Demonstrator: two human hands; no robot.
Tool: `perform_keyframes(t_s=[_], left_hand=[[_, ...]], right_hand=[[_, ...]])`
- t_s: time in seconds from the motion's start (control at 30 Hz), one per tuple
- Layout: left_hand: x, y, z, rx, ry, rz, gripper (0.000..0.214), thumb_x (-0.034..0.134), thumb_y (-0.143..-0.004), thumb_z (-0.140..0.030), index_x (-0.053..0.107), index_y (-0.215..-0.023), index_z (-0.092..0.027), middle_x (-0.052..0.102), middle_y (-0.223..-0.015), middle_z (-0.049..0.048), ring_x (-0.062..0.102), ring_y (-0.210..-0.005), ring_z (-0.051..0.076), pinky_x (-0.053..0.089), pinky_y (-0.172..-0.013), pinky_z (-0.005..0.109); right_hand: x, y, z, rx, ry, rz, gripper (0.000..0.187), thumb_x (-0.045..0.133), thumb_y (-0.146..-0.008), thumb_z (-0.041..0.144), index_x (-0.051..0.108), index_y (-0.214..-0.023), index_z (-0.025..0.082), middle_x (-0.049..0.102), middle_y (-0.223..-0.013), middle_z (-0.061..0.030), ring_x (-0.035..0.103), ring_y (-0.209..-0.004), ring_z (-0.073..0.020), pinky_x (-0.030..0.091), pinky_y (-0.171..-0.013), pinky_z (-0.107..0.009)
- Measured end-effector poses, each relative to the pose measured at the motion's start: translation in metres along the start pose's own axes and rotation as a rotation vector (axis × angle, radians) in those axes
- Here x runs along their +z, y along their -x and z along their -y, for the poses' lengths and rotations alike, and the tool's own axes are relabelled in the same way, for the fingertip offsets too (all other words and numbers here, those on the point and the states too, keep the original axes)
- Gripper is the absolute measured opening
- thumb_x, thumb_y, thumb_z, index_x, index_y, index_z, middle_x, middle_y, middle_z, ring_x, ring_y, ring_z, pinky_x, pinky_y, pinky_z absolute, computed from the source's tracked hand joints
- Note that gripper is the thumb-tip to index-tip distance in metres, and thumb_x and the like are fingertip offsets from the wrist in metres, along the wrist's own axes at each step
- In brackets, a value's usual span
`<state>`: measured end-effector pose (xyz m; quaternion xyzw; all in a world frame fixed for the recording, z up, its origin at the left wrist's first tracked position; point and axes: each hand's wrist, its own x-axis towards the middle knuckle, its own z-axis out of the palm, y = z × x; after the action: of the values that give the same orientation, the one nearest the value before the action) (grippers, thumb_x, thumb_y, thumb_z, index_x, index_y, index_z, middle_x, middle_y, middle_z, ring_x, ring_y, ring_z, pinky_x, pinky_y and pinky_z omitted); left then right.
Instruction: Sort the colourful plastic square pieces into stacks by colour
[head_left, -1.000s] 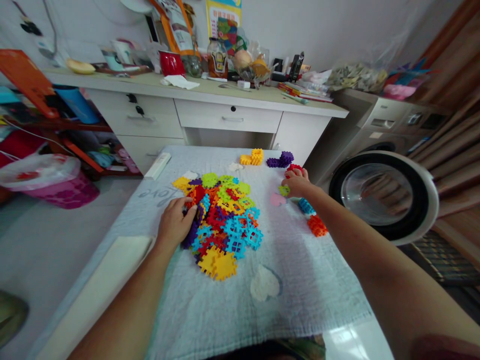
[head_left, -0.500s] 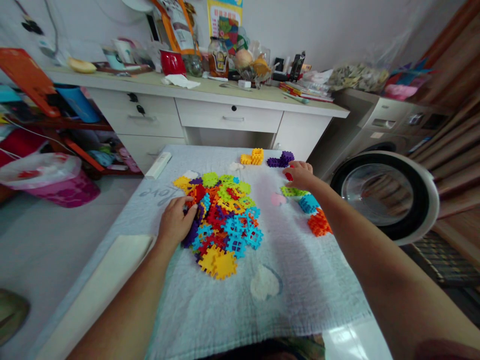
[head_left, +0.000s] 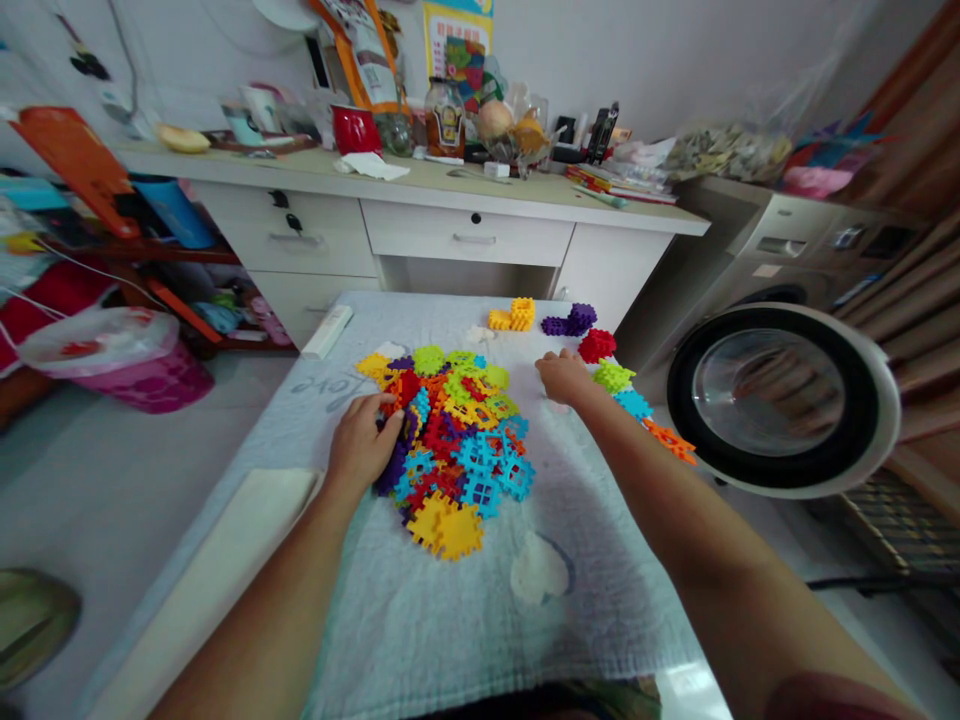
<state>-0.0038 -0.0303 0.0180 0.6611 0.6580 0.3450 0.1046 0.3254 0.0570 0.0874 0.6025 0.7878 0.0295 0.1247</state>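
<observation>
I see a pile of gear-edged plastic pieces [head_left: 457, 420] mid-counter, its long axis running away from me, with yellow pieces [head_left: 457, 530] at its near end. The left hand [head_left: 360, 440] touches its left side, thumb apart from the fingers; I cannot tell whether that grip pinches anything. The right hand [head_left: 566, 378] is bent downward between the pile and the sorted row; its fingertips are hidden, so I cannot read this grip either.

That row curves along the far and right edges: a yellow stack [head_left: 523, 314] and a purple stack [head_left: 579, 319], both low at left and raised at right, then red [head_left: 597, 346], green [head_left: 614, 376], blue [head_left: 634, 404] and orange pieces [head_left: 670, 440], the orange slanting toward near right. My right forearm [head_left: 675, 510] crosses in front of the blue and orange.

A white oblong object [head_left: 328, 332] lies at the far left of the cloth-covered counter [head_left: 442, 640]. Beyond are a white drawer unit [head_left: 465, 225], a washing machine [head_left: 750, 240] with its door open, and a pink bin [head_left: 142, 375].
</observation>
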Motion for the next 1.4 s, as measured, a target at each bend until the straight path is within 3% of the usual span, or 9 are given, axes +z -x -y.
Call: perform_keyframes(t_s=[0.1, 0.27, 0.8, 0.97, 1.1, 1.27, 1.4], left_hand=[[0.0, -0.001, 0.0, -0.002, -0.002, 0.001, 0.039, 0.045, -0.088, -0.045, 0.064, -0.108, -0.018, 0.066, -0.114, 0.0125, 0.06, -0.114, 0.029, 0.046, -0.104, 0.045], [0.0, -0.001, 0.001, -0.001, -0.007, 0.006, 0.038, 0.046, -0.088, -0.044, 0.064, -0.109, -0.018, 0.066, -0.115, 0.0126, 0.059, -0.114, 0.029, 0.046, -0.104, 0.045], [0.002, -0.001, 0.005, 0.026, -0.018, -0.009, 0.038, 0.046, -0.088, -0.044, 0.064, -0.108, -0.018, 0.066, -0.114, 0.0125, 0.06, -0.112, 0.029, 0.047, -0.103, 0.045], [0.002, 0.0, 0.005, 0.029, -0.015, -0.008, 0.039, 0.046, -0.088, -0.045, 0.064, -0.11, -0.018, 0.066, -0.114, 0.0127, 0.06, -0.112, 0.029, 0.047, -0.103, 0.045], [0.002, 0.0, 0.003, 0.02, -0.01, -0.009, 0.037, 0.045, -0.089, -0.044, 0.064, -0.109, -0.018, 0.066, -0.113, 0.012, 0.06, -0.112, 0.029, 0.046, -0.103, 0.044], [0.002, 0.0, 0.003, 0.012, -0.002, -0.007, 0.037, 0.046, -0.088, -0.044, 0.064, -0.109, -0.019, 0.065, -0.114, 0.0113, 0.06, -0.113, 0.028, 0.046, -0.103, 0.043], [0.001, 0.001, 0.003, 0.009, 0.002, -0.004, 0.037, 0.046, -0.088, -0.044, 0.064, -0.109, -0.019, 0.065, -0.114, 0.0117, 0.059, -0.114, 0.029, 0.046, -0.104, 0.044]], right_hand=[[0.002, 0.007, -0.02, 0.006, 0.064, 0.066, 0.04, 0.061, -0.084, 0.012, 0.068, -0.124, 0.016, 0.062, -0.13, -0.0199, 0.05, -0.124, -0.0396, 0.042, -0.096, -0.051], [0.007, 0.015, -0.044, 0.031, 0.167, 0.107, 0.036, 0.05, -0.092, 0.015, 0.07, -0.122, 0.012, 0.06, -0.132, -0.0225, 0.049, -0.126, -0.0373, 0.041, -0.097, -0.047], [0.009, 0.015, -0.059, -0.023, 0.144, 0.084, 0.034, 0.056, -0.09, 0.013, 0.068, -0.122, 0.014, 0.062, -0.127, -0.0213, 0.055, -0.117, -0.0388, 0.044, -0.091, -0.048], [0.011, 0.006, -0.067, -0.042, 0.148, 0.098, 0.042, 0.073, -0.081, 0.02, 0.068, -0.123, 0.018, 0.063, -0.126, -0.0198, 0.055, -0.118, -0.0387, 0.044, -0.092, -0.046], [0.008, -0.007, -0.055, -0.072, 0.053, 0.075, 0.051, 0.078, -0.078, 0.029, 0.066, -0.126, 0.019, 0.065, -0.127, -0.0167, 0.058, -0.117, -0.036, 0.046, -0.092, -0.043], [0.012, -0.024, -0.008, -0.185, -0.249, -0.093, 0.051, 0.067, -0.089, 0.036, 0.058, -0.135, 0.017, 0.062, -0.137, -0.0142, 0.058, -0.123, -0.0277, 0.043, -0.103, -0.038], [0.019, -0.035, 0.026, -0.185, -0.378, -0.133, 0.057, 0.07, -0.086, 0.033, 0.055, -0.139, 0.016, 0.057, -0.143, -0.015, 0.055, -0.128, -0.0268, 0.042, -0.105, -0.037]])
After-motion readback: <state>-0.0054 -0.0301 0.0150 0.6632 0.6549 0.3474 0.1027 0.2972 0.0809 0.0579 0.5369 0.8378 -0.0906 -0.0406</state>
